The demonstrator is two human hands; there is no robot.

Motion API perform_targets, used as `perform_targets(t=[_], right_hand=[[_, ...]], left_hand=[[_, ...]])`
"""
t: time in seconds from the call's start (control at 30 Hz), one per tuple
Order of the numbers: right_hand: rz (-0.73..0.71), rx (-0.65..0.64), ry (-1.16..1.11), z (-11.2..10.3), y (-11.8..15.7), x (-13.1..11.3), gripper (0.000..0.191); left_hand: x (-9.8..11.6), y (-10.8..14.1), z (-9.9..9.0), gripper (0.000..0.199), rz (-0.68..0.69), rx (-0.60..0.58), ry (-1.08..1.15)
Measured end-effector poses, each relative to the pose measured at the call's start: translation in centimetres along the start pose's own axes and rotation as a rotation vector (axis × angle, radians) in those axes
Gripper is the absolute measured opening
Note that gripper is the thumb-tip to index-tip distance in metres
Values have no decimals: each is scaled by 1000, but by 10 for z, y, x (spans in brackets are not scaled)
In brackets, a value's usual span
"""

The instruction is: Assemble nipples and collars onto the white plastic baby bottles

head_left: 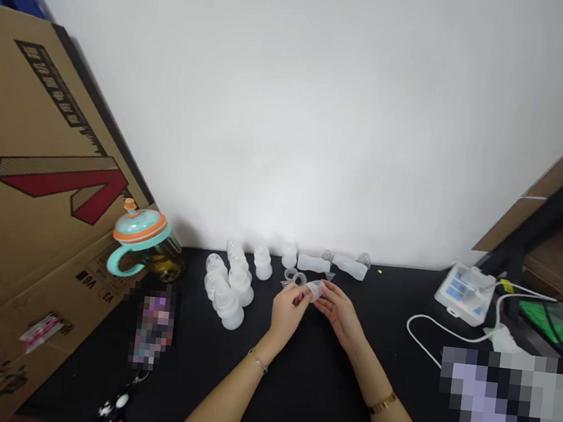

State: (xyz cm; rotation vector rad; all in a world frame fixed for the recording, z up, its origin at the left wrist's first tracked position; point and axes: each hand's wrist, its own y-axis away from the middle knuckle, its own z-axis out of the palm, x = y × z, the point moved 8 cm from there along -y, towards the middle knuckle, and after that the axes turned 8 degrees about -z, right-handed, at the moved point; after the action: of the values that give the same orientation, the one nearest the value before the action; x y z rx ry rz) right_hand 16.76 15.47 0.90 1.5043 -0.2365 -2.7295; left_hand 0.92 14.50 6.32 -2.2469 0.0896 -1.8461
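My left hand and my right hand meet over the black table, fingers closed on a small translucent white piece that looks like a bottle part. Something thin and dark shows at the left fingertips, too small to name. Just beyond the hands lie clear rings and a clear, nipple-like cone. Two white bottle bodies, one and another, rest on their sides by the wall. To the left stand several white bottles with clear tops.
A teapot with an orange and turquoise lid stands at left beside a large cardboard box. A blurred phone-like item lies nearer. At right are a clear plastic case, a white cable and another blurred item. A white wall closes the back.
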Motion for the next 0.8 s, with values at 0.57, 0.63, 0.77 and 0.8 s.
perform_targets(t=[0.57,0.63,0.77,0.8], right_hand=[[-67,-59,-16,3,1,-8,27],[-69,-89,-17,6,2,-10,28],[-66,-125,-7,9,4,-15,28],[-63,-127,3,9,4,-15,28]], left_hand=[[-11,3,26,45,27,-409,-114],[-12,2,27,48,-7,-401,-63],[-16,3,30,53,-56,-403,-10],[-17,3,31,53,-65,-404,-6]])
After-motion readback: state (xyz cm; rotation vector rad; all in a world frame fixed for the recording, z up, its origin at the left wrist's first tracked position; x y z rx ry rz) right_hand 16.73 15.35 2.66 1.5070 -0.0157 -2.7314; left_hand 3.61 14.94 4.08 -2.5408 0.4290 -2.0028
